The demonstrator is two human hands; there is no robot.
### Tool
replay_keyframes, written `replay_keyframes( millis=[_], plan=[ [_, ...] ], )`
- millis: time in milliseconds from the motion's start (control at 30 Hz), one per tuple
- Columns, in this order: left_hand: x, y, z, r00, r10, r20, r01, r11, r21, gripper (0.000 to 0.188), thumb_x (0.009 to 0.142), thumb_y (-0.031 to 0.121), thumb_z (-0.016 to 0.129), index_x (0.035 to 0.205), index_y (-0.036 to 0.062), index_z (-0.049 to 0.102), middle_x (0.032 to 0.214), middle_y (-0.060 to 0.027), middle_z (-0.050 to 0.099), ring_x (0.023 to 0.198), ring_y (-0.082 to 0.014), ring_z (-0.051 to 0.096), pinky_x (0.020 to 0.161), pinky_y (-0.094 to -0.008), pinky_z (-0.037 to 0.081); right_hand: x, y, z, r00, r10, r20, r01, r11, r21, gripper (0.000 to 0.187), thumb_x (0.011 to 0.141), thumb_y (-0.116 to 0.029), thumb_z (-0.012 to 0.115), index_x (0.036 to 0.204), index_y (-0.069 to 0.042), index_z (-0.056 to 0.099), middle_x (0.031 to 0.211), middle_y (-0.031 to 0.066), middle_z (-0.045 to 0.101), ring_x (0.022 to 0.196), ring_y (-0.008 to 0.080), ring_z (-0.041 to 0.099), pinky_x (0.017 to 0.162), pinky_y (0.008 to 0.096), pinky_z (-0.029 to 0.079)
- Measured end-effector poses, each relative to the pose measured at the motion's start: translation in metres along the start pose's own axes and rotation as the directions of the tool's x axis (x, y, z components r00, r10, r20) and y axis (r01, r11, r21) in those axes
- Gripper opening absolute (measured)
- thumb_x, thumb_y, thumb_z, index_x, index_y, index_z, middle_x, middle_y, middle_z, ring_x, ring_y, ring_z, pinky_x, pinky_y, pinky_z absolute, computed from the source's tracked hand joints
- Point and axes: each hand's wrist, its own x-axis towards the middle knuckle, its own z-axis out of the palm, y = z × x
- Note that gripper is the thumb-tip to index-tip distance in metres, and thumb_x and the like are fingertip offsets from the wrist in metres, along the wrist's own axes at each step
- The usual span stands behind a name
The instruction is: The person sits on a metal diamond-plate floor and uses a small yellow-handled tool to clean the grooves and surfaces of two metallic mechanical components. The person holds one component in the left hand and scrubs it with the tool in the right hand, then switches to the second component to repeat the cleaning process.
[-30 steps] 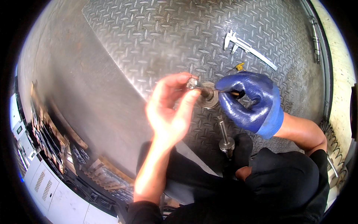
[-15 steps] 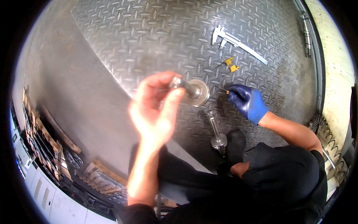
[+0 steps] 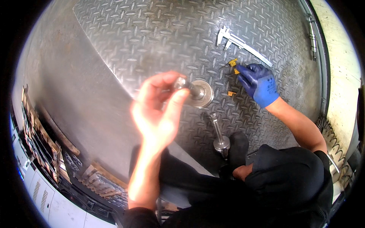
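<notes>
1. Left hand (image 3: 156, 111): unchanged, still gripping steel holder (image 3: 199, 92) by its narrow end, over the plate (image 3: 152, 49).
2. Right hand (image 3: 259, 81): moved up to lower yellow key (image 3: 236, 71); fingers narrow, can't tell if gripping.
3. Orange key (image 3: 231, 93): pinched earlier, now lying on plate.
</notes>
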Motion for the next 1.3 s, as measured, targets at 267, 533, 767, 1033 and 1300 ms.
replay_keyframes(
  millis=[267, 533, 767, 1033, 1300],
  plan=[
    [0.001, 0.0, -0.001, 1.0, 0.001, 0.009, -0.001, 1.0, 0.008, 0.035, 0.092, -0.013, 0.075, 0.124, -0.004, 0.065, 0.123, -0.0197, 0.073, 0.113, -0.0211, 0.071, 0.097, -0.0314, 0.059, 0.004, -0.006, -0.008, 0.997, 0.05, 0.054, -0.053, 0.997, 0.056, 0.033, 0.094, -0.024, 0.074, 0.125, -0.013, 0.074, 0.107, 0.0171, 0.073, 0.091, 0.0396, 0.071, 0.079, 0.0487, 0.058],
    [0.001, 0.0, -0.001, 1.0, 0.011, 0.006, -0.011, 1.0, 0.018, 0.035, 0.092, -0.012, 0.076, 0.125, -0.0036, 0.065, 0.123, -0.019, 0.074, 0.112, -0.02, 0.071, 0.096, -0.0309, 0.058, -0.003, -0.025, -0.02, 0.944, 0.22, 0.246, -0.262, 0.952, 0.156, 0.025, 0.098, -0.03, 0.071, 0.105, -0.007, 0.076, 0.096, 0.0199, 0.075, 0.086, 0.0403, 0.072, 0.079, 0.0499, 0.057],
    [0.002, -0.003, -0.003, 1.0, 0.018, 0.013, -0.018, 1.0, 0.009, 0.034, 0.093, -0.01, 0.076, 0.125, -0.0036, 0.066, 0.123, -0.0169, 0.075, 0.112, -0.0185, 0.071, 0.096, -0.0306, 0.058, 0.006, -0.034, -0.005, 0.911, 0.288, 0.295, -0.337, 0.932, 0.131, 0.035, 0.096, -0.039, 0.076, 0.096, -0.004, 0.071, 0.091, 0.0213, 0.073, 0.084, 0.0433, 0.07, 0.074, 0.0521, 0.055],
    [0.001, 0.0, -0.002, 1.0, 0.011, 0.012, -0.011, 1.0, 0.005, 0.035, 0.092, -0.011, 0.077, 0.125, -0.0033, 0.066, 0.123, -0.018, 0.074, 0.113, -0.019, 0.071, 0.097, -0.0311, 0.057, 0.004, -0.037, -0.01, 0.855, 0.317, 0.41, -0.374, 0.925, 0.065, 0.031, 0.097, -0.036, 0.073, 0.103, -0.006, 0.073, 0.092, 0.0222, 0.073, 0.087, 0.044, 0.072, 0.079, 0.0516, 0.056],
    [0.003, -0.001, 0.001, 1.0, -0.001, 0.003, 0.001, 1.0, 0.005, 0.034, 0.092, -0.012, 0.076, 0.124, -0.0032, 0.066, 0.123, -0.0188, 0.074, 0.113, -0.0201, 0.071, 0.097, -0.0308, 0.058, 0.0, -0.034, -0.007, 0.91, 0.303, 0.282, -0.375, 0.893, 0.25, 0.02, 0.095, -0.022, 0.074, 0.104, -0.004, 0.073, 0.091, 0.021, 0.072, 0.083, 0.0367, 0.073, 0.076, 0.0454, 0.058]
  ],
)
